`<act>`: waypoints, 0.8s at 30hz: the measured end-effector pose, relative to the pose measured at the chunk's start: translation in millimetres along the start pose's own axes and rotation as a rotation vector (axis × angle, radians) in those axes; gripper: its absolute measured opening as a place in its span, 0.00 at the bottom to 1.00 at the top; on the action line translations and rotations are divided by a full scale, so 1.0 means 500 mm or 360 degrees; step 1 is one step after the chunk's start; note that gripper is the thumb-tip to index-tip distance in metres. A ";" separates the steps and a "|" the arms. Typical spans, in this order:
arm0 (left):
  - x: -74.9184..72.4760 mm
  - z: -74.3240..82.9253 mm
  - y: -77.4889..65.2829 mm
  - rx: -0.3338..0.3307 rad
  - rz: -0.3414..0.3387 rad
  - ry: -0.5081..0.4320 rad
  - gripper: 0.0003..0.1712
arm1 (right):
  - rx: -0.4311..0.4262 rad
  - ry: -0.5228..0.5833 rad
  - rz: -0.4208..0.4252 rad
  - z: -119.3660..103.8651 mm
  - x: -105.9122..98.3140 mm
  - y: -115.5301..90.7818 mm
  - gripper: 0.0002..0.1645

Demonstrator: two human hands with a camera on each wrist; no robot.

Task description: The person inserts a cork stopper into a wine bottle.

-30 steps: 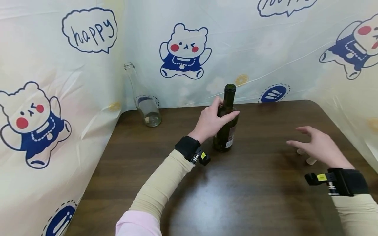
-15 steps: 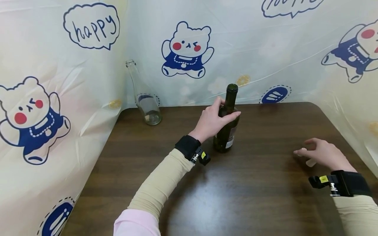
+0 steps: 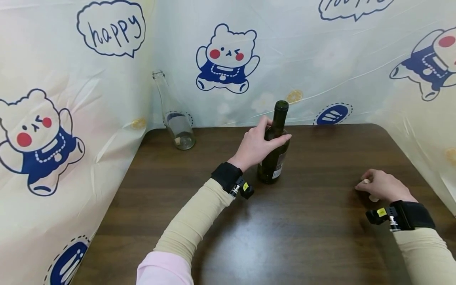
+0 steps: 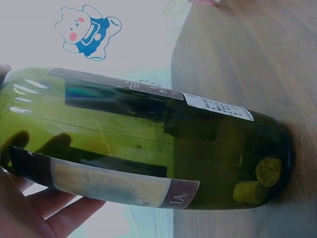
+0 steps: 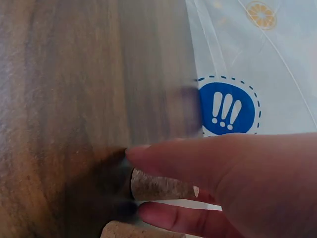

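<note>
Bottle (image 3: 274, 159) of dark green glass, labelled, stands upright towards the worktop's (image 3: 306, 225) far edge, two corks (image 4: 250, 192) in its base; the left grip (image 3: 253, 144) holds its shoulder. Near the right edge, the right grip (image 3: 386, 187) narrowly pinches a loose cork (image 5: 157, 186). A clear bottle (image 3: 179, 127) stands at the far left corner. From here, fingers partly cover a second loose cork (image 3: 373, 198).

Over there the labelled green bottle (image 3: 274, 156) stands upright, corks (image 4: 269, 171) inside; well to its right are two brown corks (image 5: 161, 187).
</note>
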State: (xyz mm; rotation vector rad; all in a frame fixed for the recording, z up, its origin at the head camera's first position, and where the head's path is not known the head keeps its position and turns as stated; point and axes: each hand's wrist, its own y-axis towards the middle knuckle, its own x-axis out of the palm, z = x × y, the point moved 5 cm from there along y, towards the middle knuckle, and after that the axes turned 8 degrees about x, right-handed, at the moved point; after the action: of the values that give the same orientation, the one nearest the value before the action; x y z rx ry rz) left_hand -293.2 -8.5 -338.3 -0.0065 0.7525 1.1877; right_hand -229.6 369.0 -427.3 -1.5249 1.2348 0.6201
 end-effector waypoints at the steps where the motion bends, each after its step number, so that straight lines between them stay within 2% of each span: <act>1: 0.000 0.001 0.001 0.0002 -0.0003 0.0005 0.29 | -0.0010 -0.0002 -0.0007 -0.002 0.000 0.002 0.29; 5: -0.002 0.001 0.002 0.0000 -0.0008 0.0000 0.29 | -0.0055 -0.0009 -0.0033 -0.012 -0.002 0.008 0.21; 9: 0.001 0.000 0.001 -0.0005 -0.0026 -0.0018 0.29 | -0.0050 0.0017 -0.0007 -0.020 -0.001 0.008 0.23; 15: -0.002 0.001 0.000 -0.0008 -0.0037 -0.0016 0.28 | -0.0098 0.0050 0.0114 -0.049 -0.008 0.007 0.25; 21: -0.001 0.000 0.001 -0.0022 -0.0040 -0.0003 0.29 | -0.0210 0.0009 0.0220 -0.087 -0.021 0.005 0.22; 24: 0.000 -0.001 0.001 -0.0022 -0.0039 -0.0001 0.29 | -0.0282 0.0042 0.0253 -0.111 -0.023 0.001 0.22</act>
State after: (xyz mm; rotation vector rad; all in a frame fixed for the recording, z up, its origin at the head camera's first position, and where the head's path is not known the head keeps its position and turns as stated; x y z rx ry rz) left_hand -293.5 -8.3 -338.6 -0.0268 0.7414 1.1697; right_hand -245.3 322.7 -399.0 -1.5944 1.3596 0.8348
